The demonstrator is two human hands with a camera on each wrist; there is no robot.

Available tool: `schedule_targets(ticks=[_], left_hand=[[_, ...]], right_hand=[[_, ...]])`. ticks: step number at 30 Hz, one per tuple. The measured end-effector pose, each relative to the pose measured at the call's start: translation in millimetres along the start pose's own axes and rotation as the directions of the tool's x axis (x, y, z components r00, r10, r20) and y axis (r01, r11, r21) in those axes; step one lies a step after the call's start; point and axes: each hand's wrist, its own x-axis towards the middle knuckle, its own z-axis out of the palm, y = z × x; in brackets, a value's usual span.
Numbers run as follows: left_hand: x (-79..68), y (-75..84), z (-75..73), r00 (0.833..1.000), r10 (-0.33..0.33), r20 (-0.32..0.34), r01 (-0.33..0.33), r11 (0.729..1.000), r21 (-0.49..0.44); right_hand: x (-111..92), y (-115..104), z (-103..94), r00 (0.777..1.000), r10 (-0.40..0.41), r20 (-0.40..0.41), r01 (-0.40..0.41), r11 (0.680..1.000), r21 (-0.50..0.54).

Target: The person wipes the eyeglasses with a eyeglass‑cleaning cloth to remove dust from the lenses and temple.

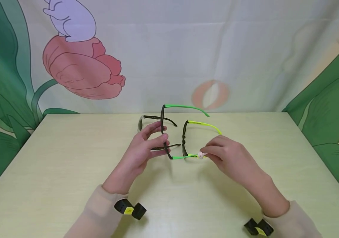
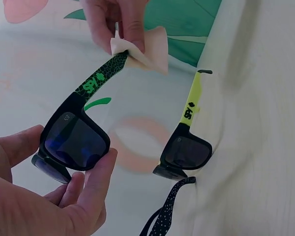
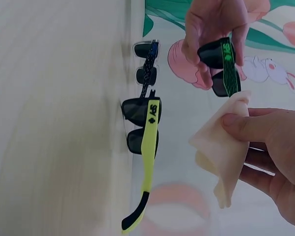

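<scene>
My left hand grips the front frame of black sunglasses with green temples, thumb on one side and fingers on the other. Its dark lenses show a bluish sheen in the left wrist view. My right hand pinches a pale cream cloth folded around the end of one green temple, so that tip is hidden. Just behind the held pair, sunglasses with yellow temples rest on the table. Another pair with black speckled temples stands further left, partly covered by my left hand in the head view.
The light wooden table ends at a hanging cloth backdrop printed with flowers, leaves and a rabbit. Small black devices with yellow labels are on both sleeves, one at the left cuff and one at the right.
</scene>
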Motion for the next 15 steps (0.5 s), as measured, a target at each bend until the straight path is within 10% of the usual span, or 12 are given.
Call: schedule_targets(ticks=[15], left_hand=[[0.4,-0.7,-2.1,0.999,-0.042,-0.025,0.042,0.999,0.028]], right_hand=[[-0.7,2.6,5.3,1.0,0.0,0.017,0.0,1.0,0.003]])
